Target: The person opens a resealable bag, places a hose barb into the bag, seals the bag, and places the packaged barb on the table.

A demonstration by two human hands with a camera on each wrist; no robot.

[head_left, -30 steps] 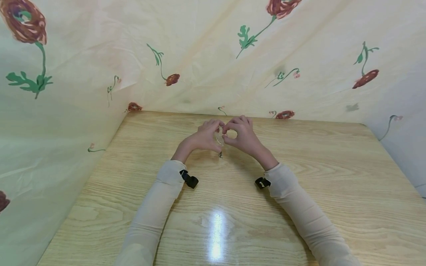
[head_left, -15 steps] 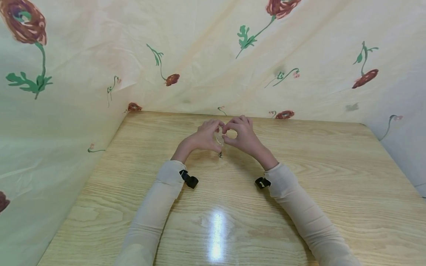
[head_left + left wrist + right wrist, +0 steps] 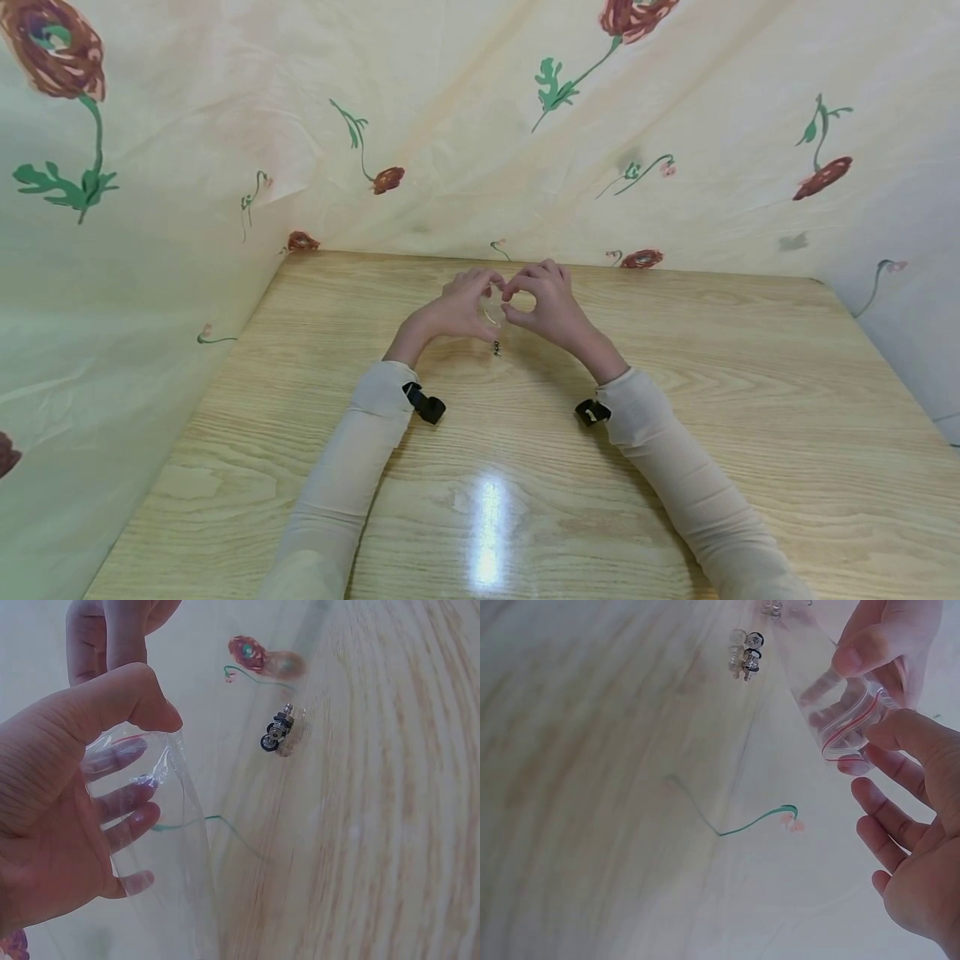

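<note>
My left hand (image 3: 461, 307) has its thumb bent over the edge of a clear zip bag (image 3: 163, 851), pinching it, with the other fingers showing through the film. My right hand (image 3: 546, 304) nips the bag's mouth between thumb and index finger, the remaining fingers loosely curved. The bag hangs between my two hands; its red-striped mouth points toward my right fingertips, and in the right wrist view its long axis slants up and left from there. My left thumb covers part of the film. Just beside my left thumb in the head view, nearer me, a small metal piece (image 3: 277, 729) with dark rings sits on the wooden table (image 3: 517, 425). Beyond my hands, a flowered cloth (image 3: 450, 83) rises at the table's far edge.
</note>
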